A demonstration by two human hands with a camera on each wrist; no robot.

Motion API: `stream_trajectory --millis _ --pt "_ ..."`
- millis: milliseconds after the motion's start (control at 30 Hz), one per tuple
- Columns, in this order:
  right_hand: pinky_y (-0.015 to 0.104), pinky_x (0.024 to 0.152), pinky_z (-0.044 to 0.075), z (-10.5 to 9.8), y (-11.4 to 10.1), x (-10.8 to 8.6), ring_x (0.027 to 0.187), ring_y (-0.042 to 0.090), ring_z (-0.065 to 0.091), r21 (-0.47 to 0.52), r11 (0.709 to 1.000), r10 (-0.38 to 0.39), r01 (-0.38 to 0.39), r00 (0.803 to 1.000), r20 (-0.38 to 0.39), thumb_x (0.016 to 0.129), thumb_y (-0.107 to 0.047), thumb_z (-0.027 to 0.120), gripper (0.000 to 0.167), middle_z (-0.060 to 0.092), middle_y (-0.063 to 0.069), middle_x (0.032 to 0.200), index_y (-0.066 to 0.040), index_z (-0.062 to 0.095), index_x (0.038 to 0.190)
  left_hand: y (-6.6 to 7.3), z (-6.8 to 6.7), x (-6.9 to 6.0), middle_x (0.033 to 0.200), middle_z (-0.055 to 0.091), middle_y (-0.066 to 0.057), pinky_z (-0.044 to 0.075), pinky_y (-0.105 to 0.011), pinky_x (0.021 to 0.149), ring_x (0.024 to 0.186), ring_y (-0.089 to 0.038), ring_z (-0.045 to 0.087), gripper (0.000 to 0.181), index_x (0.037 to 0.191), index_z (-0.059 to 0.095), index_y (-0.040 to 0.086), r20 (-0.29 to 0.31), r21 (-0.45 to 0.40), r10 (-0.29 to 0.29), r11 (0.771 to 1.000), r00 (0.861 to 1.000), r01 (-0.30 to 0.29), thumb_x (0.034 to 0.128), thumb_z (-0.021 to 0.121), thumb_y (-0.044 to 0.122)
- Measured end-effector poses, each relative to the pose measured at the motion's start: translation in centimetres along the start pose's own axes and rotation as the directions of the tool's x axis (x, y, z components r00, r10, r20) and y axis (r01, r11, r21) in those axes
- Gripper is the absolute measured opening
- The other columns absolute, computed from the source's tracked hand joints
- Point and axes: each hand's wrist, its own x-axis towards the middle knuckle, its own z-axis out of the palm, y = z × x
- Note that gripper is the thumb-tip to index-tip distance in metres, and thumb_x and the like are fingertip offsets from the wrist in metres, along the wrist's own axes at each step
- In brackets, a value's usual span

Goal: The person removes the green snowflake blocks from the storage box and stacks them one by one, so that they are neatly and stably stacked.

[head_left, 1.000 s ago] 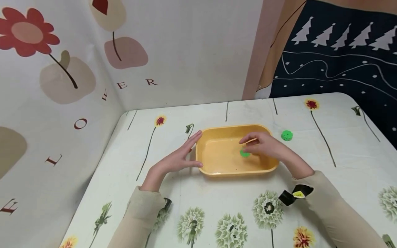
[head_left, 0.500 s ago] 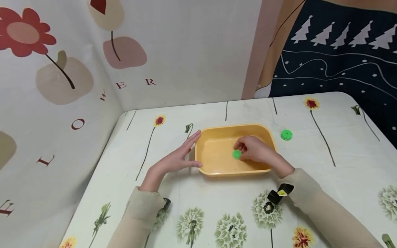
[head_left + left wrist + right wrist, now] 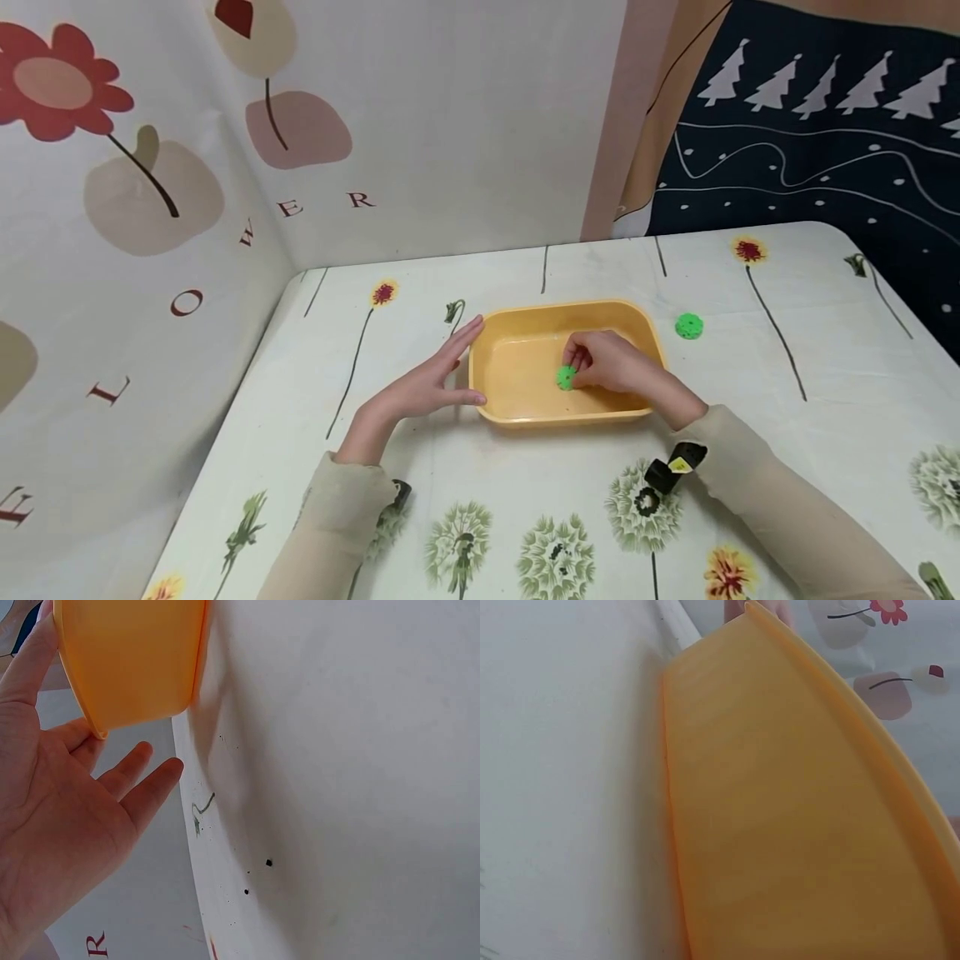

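Observation:
A shallow yellow plastic tub [image 3: 517, 418] stands on the table. My left hand [image 3: 423, 385] rests against its left rim, thumb and fingers spread and straight; the left wrist view shows the palm beside the tub's outer wall [image 3: 135, 660]. Inside the tub, my right hand [image 3: 611, 362] pinches a small round green notched disc [image 3: 566, 378] between thumb and fingers. The disc is tilted up on edge, and whether it touches the tub's floor I cannot tell. In the right wrist view the tub's outer side [image 3: 780, 787] hides the right hand.
Another green disc [image 3: 689, 326] lies on the table to the right of the tub. The flower-print tablecloth [image 3: 480, 475] covers the table. A printed curtain [image 3: 450, 125] hangs along the back and left, with a dark tree-patterned cloth [image 3: 810, 158] at the back right.
The right hand has moved left and down inside the tub and now grips the green disc, which has shifted slightly left and tipped up. My left hand stays at the rim.

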Motion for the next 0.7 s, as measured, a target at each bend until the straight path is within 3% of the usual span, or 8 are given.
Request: stream_trajectory --millis 400,700 --pt "0.021 0.062 0.049 0.02 0.20 -0.01 0.072 0.014 0.056 0.184 0.982 0.031 -0.033 0.999 0.013 0.084 0.001 0.074 0.008 0.067 0.007 0.081 0.000 0.070 0.091 -0.25 0.06 0.02 0.170 -0.005 0.000 0.024 -0.054 0.123 0.158 -0.022 0.004 0.108 0.162 0.004 0.019 -0.003 -0.002 0.011 1.000 1.000 -0.011 0.0856 0.080 0.022" --pt "0.023 0.061 0.052 -0.31 -0.05 -0.29 0.071 0.014 0.058 0.256 0.966 0.035 -0.034 0.999 0.001 0.089 0.000 0.069 0.008 0.069 0.011 0.085 0.003 0.071 0.096 -0.14 0.01 0.02 0.170 -0.005 0.006 0.024 -0.054 0.123 0.158 -0.021 0.003 0.108 0.162 0.004 0.022 -0.002 -0.010 0.004 1.000 1.000 -0.004 0.0855 0.080 0.024"
